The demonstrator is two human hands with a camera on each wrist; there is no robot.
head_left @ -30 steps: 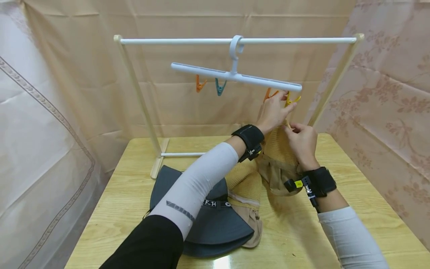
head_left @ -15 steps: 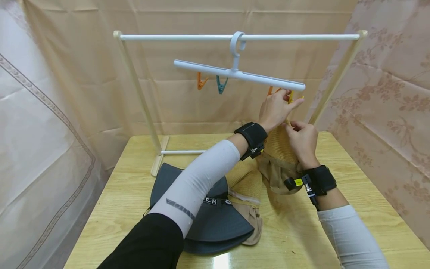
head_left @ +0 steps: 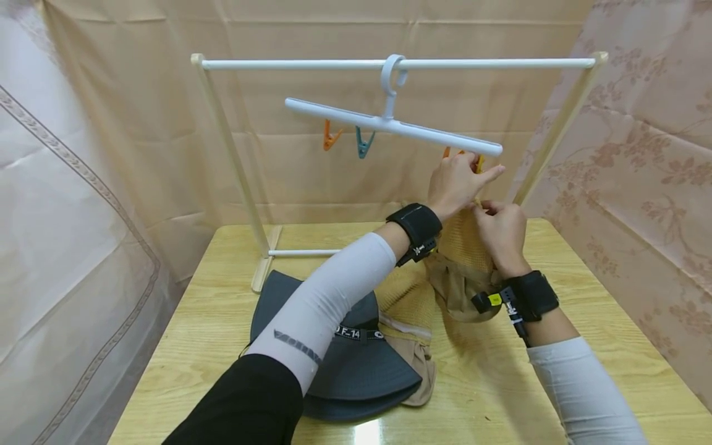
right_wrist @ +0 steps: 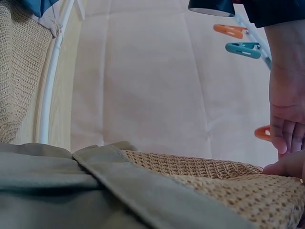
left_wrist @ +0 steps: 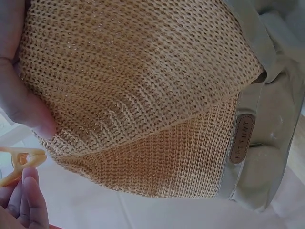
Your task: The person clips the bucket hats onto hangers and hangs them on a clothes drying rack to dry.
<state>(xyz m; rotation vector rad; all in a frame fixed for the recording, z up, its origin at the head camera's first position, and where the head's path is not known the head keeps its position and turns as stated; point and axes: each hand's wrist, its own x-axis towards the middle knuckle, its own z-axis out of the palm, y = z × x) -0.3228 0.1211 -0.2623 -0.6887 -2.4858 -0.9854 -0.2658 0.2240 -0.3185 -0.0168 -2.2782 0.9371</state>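
Note:
In the head view, my left hand (head_left: pixel 455 184) is up under the right end of the white hanger (head_left: pixel 434 133). Its fingers pinch a yellow clothes peg (head_left: pixel 480 164), partly covered by the thumb and fingers. Just below, my right hand (head_left: pixel 503 235) pinches the crown of a tan knit bucket hat (head_left: pixel 464 244), which hangs with its olive-brown brim down. The left wrist view has the peg's tip close beside the gathered crown, and a small leather label (left_wrist: pixel 242 139) on the hat band.
A dark grey hat (head_left: pixel 364 371) and another tan knit hat (head_left: pixel 408 303) lie on the wooden table (head_left: pixel 183 371). The hanger hooks over a rack's white rail (head_left: pixel 278 64). Orange peg (head_left: pixel 330 137), teal peg (head_left: pixel 364 145) and a second orange peg (right_wrist: pixel 263 133) hang from it.
My left thumb and fingers have come together over the yellow peg, hiding more of it. The right hand keeps the hat at about the same place. The hanger stays tilted down on the right.

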